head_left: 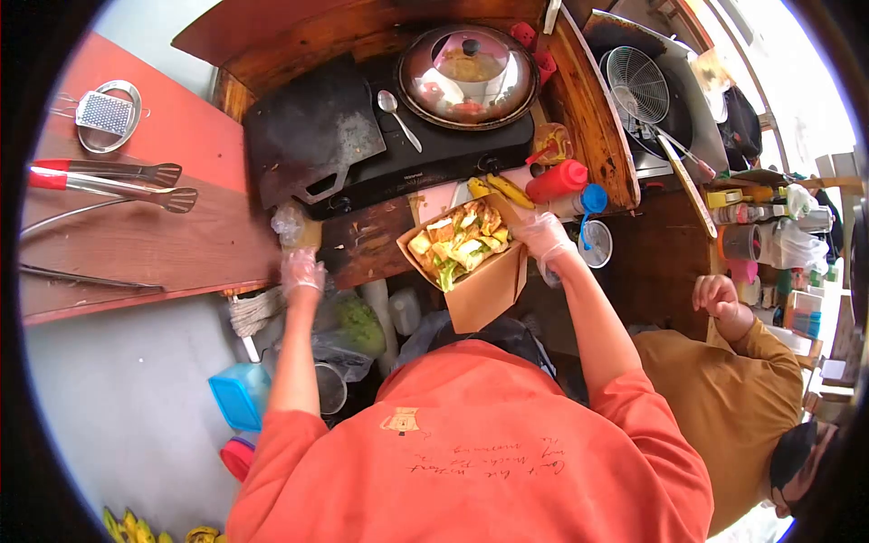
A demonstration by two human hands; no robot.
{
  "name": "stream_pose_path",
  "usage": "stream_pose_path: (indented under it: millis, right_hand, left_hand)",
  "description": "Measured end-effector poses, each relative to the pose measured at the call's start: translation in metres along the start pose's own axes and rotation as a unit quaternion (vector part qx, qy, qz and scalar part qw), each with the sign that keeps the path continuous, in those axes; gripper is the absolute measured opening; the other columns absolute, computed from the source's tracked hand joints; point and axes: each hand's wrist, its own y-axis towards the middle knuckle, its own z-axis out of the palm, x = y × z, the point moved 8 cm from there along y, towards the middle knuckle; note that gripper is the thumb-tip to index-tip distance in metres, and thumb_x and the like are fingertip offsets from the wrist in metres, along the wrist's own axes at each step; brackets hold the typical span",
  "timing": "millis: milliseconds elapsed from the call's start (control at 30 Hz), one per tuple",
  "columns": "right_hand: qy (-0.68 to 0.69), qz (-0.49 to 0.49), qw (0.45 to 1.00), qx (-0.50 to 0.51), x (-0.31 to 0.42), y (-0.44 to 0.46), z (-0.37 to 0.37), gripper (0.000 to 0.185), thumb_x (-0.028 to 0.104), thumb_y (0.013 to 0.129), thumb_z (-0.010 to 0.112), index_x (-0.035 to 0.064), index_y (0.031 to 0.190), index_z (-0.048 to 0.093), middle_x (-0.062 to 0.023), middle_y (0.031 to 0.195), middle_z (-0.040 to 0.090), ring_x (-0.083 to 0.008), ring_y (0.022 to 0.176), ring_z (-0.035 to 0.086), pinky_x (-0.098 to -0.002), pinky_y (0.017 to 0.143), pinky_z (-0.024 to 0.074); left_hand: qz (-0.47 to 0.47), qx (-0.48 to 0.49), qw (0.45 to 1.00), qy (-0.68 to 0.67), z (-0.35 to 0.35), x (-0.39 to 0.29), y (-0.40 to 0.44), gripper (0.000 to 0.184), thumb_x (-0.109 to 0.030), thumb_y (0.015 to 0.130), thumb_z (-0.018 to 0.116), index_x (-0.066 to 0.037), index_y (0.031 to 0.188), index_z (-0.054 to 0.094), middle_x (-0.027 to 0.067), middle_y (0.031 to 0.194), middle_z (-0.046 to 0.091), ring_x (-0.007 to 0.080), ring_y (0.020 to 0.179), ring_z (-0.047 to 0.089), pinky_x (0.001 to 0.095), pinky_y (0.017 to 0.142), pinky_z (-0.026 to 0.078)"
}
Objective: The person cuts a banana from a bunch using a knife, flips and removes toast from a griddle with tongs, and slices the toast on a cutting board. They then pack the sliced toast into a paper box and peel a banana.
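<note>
My right hand (541, 237), in a clear plastic glove, grips the right edge of an open cardboard food box (484, 294). Inside the box lie browned cubes and green leafy pieces (460, 240). My left hand (301, 271), gloved too, is at the counter's edge, just below a clear plastic bag (290, 222); its fingers are too small to make out clearly. Just beyond the box are a yellow banana-like item (510, 190) and a red squeeze bottle (557, 181).
A black stove (425, 167) carries a lidded pan (469, 77) and a spoon (398, 118). Tongs (118, 181) and a grater (104, 113) lie on the left counter. At the right stands another person in a brown top (724, 398), one hand (717, 297) raised.
</note>
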Motion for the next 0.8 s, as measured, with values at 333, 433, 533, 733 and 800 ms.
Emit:
stream_pose_path:
  millis: [333,433,533,733,800]
  right_hand:
    - [0.222,0.220,0.949,-0.038,-0.025,-0.036,0.020,0.016,0.015,0.089,0.069,0.0051,0.076,0.070,0.0045,0.065,0.059,-0.0080,0.058,0.051,-0.0315,0.050,0.0384]
    - [0.345,0.358,0.858,-0.125,0.019,-0.054,-0.040,0.022,0.011,0.083,0.065,0.0055,0.062,0.058,-0.0039,0.050,0.047,-0.0085,0.048,0.042,-0.0348,0.047,0.0363]
    - [0.285,0.341,0.882,-0.156,0.009,-0.077,-0.052,0.025,0.013,0.085,0.065,0.0033,0.063,0.060,-0.0008,0.051,0.053,-0.0075,0.050,0.041,-0.0338,0.047,0.0350]
    - [0.381,0.438,0.785,-0.216,0.026,-0.138,-0.100,0.024,0.017,0.090,0.069,0.0085,0.071,0.059,0.0042,0.060,0.055,-0.0037,0.047,0.046,-0.0228,0.043,0.0337]
    - [0.452,0.500,0.715,-0.186,0.021,-0.166,-0.094,0.020,0.019,0.089,0.071,0.0027,0.079,0.068,0.0003,0.060,0.058,-0.0077,0.050,0.053,-0.0262,0.046,0.0402]
  left_hand:
    - [-0.016,0.188,0.534,-0.824,-0.058,-0.206,-0.033,0.058,-0.037,0.098,0.063,0.002,0.140,0.053,0.0132,0.128,0.067,0.0220,0.109,0.069,0.0372,0.094,0.055]
    - [0.035,0.177,0.500,-0.847,-0.088,-0.223,-0.026,0.054,-0.030,0.096,0.060,0.005,0.137,0.055,0.0134,0.129,0.066,0.0208,0.114,0.066,0.0341,0.097,0.052]
    - [0.073,0.204,0.518,-0.828,-0.109,-0.242,-0.026,0.058,-0.032,0.095,0.058,0.009,0.136,0.054,0.0155,0.130,0.065,0.0214,0.117,0.064,0.0336,0.100,0.050]
    - [0.162,0.262,0.563,-0.767,-0.124,-0.297,-0.025,0.066,-0.039,0.091,0.060,0.010,0.135,0.054,0.0162,0.129,0.065,0.0217,0.116,0.064,0.0325,0.100,0.049]
    - [0.200,0.273,0.579,-0.742,-0.136,-0.320,-0.026,0.066,-0.040,0.091,0.061,0.010,0.135,0.054,0.0159,0.129,0.065,0.0216,0.115,0.065,0.0324,0.099,0.050]
